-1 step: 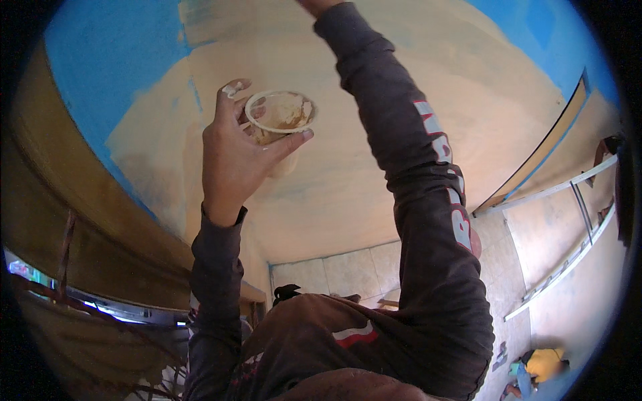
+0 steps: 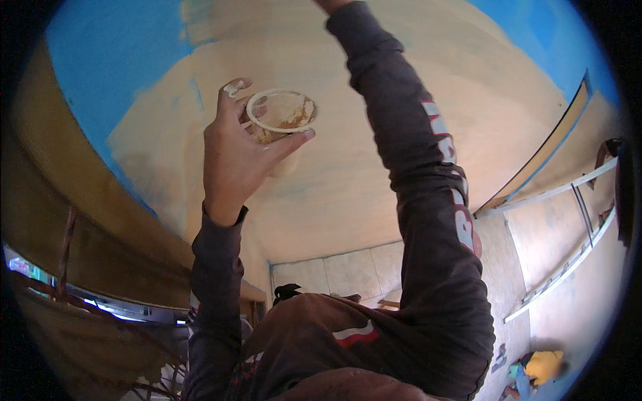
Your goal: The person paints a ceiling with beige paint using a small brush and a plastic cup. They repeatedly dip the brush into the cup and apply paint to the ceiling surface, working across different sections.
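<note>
My left hand point(image 2: 235, 157) is wrapped round a clear plastic tub point(image 2: 293, 111) with a pale rim, held up in front of the wall. Cream-coloured paint is smeared over the tub's inside, and dabs of it stick to my index finger. My right arm, in a dark printed sleeve point(image 2: 421, 147), stretches up to the top edge of the picture. Only the wrist end of my right hand point(image 2: 329, 5) shows there; its fingers and anything in them are out of sight. Ahead of me the wall point(image 2: 341, 174) is coated in peach paint.
Blue paint point(image 2: 114, 60) shows at the wall's upper left and upper right. At the right, a light metal ladder point(image 2: 568, 271) stands above the tiled floor point(image 2: 361, 267). Another person in a yellow top point(image 2: 543, 366) is low at the right. A rusty metal bar point(image 2: 67, 254) rises at the left.
My right forearm and wrist have shifted slightly to the right. The left hand and the tub have hardly moved.
</note>
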### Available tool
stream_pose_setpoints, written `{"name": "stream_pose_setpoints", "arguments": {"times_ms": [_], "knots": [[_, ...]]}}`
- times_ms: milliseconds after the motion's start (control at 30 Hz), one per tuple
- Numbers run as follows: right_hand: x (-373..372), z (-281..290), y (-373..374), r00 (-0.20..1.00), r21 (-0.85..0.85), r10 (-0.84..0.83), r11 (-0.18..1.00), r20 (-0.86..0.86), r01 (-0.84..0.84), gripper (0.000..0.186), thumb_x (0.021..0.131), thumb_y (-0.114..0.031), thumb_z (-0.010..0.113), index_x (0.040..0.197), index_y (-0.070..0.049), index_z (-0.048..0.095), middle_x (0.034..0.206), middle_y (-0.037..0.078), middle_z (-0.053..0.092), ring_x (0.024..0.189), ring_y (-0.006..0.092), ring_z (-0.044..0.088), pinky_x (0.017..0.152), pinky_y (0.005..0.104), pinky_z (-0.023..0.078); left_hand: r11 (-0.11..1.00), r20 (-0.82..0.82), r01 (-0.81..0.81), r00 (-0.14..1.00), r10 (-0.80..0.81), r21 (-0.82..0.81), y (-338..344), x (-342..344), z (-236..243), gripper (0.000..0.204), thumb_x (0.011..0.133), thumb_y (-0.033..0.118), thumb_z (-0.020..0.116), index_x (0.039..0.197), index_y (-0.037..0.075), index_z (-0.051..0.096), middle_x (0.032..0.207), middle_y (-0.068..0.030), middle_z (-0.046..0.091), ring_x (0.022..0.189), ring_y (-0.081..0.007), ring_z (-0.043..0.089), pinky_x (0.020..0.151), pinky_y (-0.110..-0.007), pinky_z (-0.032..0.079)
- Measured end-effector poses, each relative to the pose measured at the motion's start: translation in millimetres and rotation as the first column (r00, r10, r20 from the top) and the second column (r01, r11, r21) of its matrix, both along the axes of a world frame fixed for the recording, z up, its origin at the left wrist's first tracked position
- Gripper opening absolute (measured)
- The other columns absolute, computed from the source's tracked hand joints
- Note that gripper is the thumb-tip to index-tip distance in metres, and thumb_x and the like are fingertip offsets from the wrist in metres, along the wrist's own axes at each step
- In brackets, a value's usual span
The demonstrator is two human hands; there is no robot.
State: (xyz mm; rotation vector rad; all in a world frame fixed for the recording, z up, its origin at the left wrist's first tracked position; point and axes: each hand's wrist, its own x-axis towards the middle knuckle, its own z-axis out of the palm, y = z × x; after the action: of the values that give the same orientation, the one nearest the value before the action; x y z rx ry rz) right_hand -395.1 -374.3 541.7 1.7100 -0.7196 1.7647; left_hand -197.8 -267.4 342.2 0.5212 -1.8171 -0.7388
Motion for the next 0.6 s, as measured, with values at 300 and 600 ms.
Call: {"name": "stream_pose_setpoints", "arguments": {"times_ms": [300,600], "knots": [[-109,9,58,0.996,0.196,-0.072,0.979,0.054,0.06,0.036,0.097,-0.029,0.075,0.078,0.001,0.071,0.071,0.003,0.068,0.062,0.0095,0.055,0.06,0.0296,0.046,1.0,0.007,-0.01,1.0,0.01,0.011,2,17,-9,0.089,0.072,0.015,0.095,0.141,0.002,0.041,0.123,-0.0258,0.068,0.116,-0.0275,0.068,0.095,-0.04,0.06],[-174,-10,132,0.94,0.244,-0.334,0.92,0.075,0.308,0.033,0.098,-0.03,0.074,0.089,0.001,0.075,0.07,0.0,0.065,0.062,0.0082,0.05,0.06,0.0285,0.043,0.996,-0.042,-0.029,0.999,0.026,-0.081,1,24,-32,0.09,0.068,0.022,0.098,0.136,-0.003,0.044,0.112,-0.0248,0.073,0.108,-0.0264,0.073,0.092,-0.038,0.061]]}}
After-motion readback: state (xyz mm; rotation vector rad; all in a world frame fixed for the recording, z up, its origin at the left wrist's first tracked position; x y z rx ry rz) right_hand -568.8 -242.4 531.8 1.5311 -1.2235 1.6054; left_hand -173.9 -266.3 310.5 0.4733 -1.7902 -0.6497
